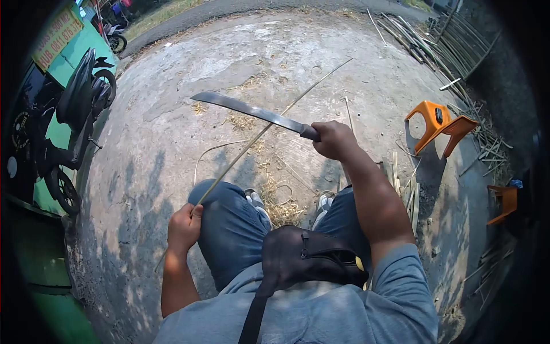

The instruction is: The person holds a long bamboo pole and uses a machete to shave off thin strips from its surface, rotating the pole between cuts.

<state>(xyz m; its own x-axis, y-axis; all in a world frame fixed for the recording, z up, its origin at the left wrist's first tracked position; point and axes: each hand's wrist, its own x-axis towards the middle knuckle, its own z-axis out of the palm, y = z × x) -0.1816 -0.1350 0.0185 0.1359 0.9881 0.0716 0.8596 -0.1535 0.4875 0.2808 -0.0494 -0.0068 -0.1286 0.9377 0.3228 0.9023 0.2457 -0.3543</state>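
Note:
A long machete is held by its dark handle in my right hand, the blade pointing left. My left hand is closed round the lower end of a long thin bamboo strip, beside my left knee. From there the strip slants up and to the right. The blade crosses the strip about midway along it; whether they touch, I cannot tell. Pale shavings lie on the ground between my feet.
An orange stool stands at the right, and another orange one farther right. Bamboo poles lie at the upper right. Split strips rest beside my right leg. A parked motorcycle is at the left.

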